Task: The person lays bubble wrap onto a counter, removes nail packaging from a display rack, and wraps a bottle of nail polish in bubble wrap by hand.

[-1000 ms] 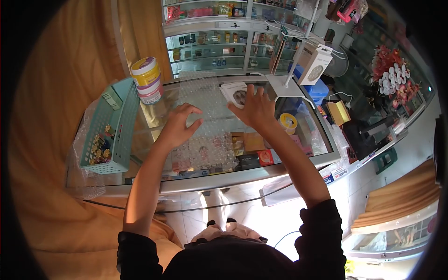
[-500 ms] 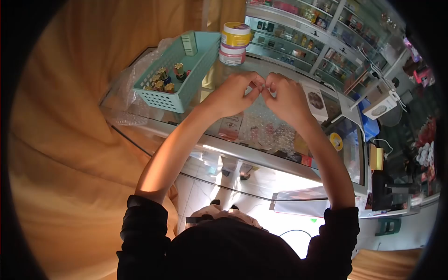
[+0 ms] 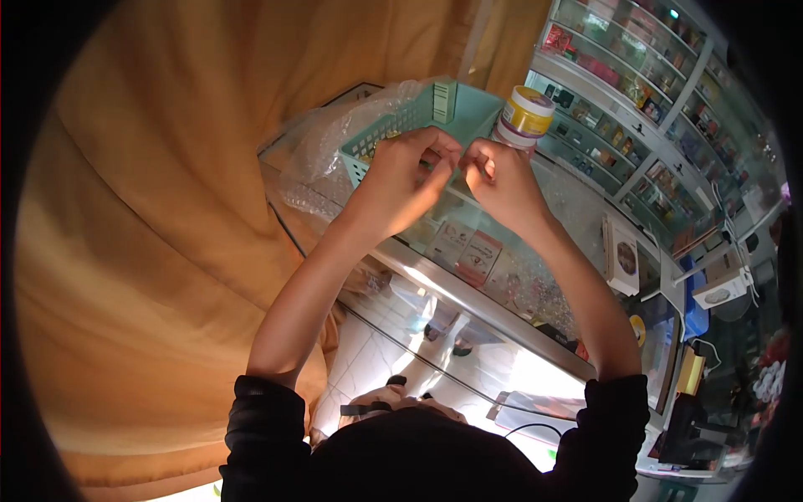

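My left hand point(image 3: 403, 180) and my right hand point(image 3: 508, 186) are raised above a glass-topped counter, fingertips close together. Both hands have thumb and fingers bent into a pinch; whatever may be between them is too small to make out. Behind my left hand stands a mint-green plastic basket point(image 3: 352, 171), partly hidden by it, with a light green box point(image 3: 444, 100) inside. Beyond my right hand, a jar with yellow sides and a white lid point(image 3: 528, 112) is stacked on a pinkish jar point(image 3: 513, 140).
Bubble wrap point(image 3: 311, 174) lies left of the basket. Small boxes point(image 3: 479, 258) show at the glass near the counter's front edge. A white box point(image 3: 620, 255) stands to the right. An orange curtain point(image 3: 159, 251) hangs at left, and stocked shelves point(image 3: 602, 100) rise behind.
The view has turned, so the counter and its things appear farther right and lower. My hands are now in front of the basket and jars, slightly farther apart, still pinched.
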{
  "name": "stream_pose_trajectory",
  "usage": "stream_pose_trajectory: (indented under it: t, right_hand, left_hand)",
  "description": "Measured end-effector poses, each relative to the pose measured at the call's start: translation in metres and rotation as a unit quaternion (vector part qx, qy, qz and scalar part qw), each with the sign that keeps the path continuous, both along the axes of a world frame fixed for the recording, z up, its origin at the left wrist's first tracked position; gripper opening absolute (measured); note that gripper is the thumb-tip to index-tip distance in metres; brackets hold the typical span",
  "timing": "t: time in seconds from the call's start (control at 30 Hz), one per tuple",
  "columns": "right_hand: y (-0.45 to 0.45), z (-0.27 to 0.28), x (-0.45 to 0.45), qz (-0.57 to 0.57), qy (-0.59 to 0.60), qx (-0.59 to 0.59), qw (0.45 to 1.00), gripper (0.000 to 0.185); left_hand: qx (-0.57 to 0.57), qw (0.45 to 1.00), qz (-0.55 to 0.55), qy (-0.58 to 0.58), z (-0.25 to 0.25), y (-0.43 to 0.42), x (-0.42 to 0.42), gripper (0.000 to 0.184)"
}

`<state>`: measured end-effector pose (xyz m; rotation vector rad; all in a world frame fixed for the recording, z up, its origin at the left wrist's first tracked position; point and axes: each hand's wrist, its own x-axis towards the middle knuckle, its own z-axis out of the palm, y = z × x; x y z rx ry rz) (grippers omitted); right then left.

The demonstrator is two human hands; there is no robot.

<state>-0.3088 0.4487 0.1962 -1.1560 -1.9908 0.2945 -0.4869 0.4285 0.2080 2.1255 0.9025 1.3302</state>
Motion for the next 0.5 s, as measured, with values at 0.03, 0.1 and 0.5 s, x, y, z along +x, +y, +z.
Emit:
stream_pose_trajectory:
  t: [0.03, 0.1, 0.5]
  right_hand:
    - [0.006, 0.002, -0.005, 0.02, 0.017, 0.007, 1.0, 0.008]
    - [0.017, 0.009, -0.013, 0.049, 0.024, 0.027, 0.998, 0.007]
    - [0.074, 0.02, -0.057, 0.226, -0.118, -0.14, 0.957, 0.028]
  left_hand:
    - [-0.007, 1.0, 0.007, -0.021, 0.002, 0.005, -0.005, 0.016]
    - [-0.014, 0.999, 0.03, -0.025, 0.007, 0.015, -0.016, 0.016]
    - [-0.036, 0.995, 0.084, -0.034, 0.0, 0.071, -0.043, 0.016]
